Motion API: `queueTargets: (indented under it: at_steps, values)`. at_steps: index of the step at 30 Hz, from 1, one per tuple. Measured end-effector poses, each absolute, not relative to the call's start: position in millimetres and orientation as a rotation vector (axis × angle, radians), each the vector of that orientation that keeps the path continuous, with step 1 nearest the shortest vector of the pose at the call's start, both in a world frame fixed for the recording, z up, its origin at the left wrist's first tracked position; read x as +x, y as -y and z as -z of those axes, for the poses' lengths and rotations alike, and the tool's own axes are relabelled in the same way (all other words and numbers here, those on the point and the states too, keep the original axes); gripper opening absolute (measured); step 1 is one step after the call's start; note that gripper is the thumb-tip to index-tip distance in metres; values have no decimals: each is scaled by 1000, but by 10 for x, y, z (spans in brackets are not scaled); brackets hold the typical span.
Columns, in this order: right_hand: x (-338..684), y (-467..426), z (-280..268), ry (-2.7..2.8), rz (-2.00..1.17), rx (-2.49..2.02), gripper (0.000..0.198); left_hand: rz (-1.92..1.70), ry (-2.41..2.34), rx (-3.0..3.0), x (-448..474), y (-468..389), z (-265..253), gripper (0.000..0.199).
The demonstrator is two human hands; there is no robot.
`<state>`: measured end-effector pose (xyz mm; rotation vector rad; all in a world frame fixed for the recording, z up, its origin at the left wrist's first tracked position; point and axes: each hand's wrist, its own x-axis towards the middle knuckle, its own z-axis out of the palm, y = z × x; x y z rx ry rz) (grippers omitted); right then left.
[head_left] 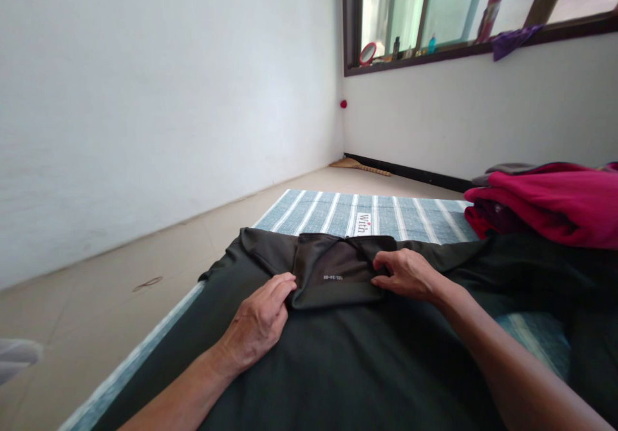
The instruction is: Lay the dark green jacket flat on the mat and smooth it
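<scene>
A dark green, long-sleeved top (338,366) lies spread out in front of me, its collar (270,244) side facing away. Pale size print shows on the dark inside of the collar. My left hand (258,321) pinches the collar's left edge between thumb and fingers. At its right edge, my right hand (405,273) grips the fabric with thumb and forefinger, the other fingers curled. Between the hands the collar lies folded toward me, with a straight near edge. The lower part of the top runs out of view at the bottom.
Beneath the top lies a blue and white striped mat (318,209) on a tiled floor (120,308). Pink and grey folded clothes (555,202) are piled at the right. A woven fan (360,164) lies by the corner. Bottles and a round mirror (367,53) stand on the windowsill.
</scene>
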<state>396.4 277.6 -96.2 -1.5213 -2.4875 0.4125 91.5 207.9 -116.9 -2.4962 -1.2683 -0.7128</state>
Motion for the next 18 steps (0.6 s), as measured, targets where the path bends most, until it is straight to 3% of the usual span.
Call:
queueTargets:
  at_steps: [18]
  values:
    - [3960,-2775,965,2479,-416,-1510,23,690,1273,-2501,908,-2078,1168,31]
